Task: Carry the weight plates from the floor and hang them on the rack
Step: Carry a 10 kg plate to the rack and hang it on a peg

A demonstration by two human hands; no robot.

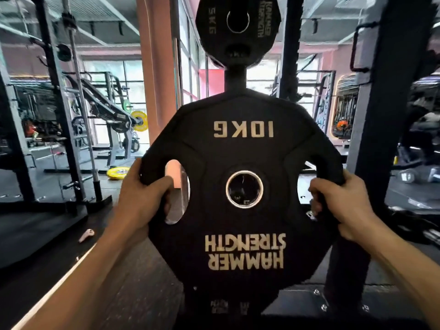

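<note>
Gripping the black rubber-coated 10 kg weight plate point(242, 186) through its side cut-outs, the left hand point(140, 201) and right hand point(342, 203) hold it upright between them; likely heavy, rigid, unforgiving if dropped. Above hangs a smaller black 5 kg plate point(238, 27).

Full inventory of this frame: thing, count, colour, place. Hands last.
10 kg octagonal rubber weight plate: 1, black with cream lettering, centre, upside down, held up.
5 kg octagonal rubber weight plate: 1, black, top centre, hung on the rack.
Steel rack post: 1, black, behind both plates.
Round bumper plate: 1, yellow, flat on the floor, left.
Yellow plate on machine: 1, left background.
Small pink object: 1, on the floor, lower left.
Left hand: grips the 10 kg plate's left cutout.
Right hand: grips its right edge.
</note>
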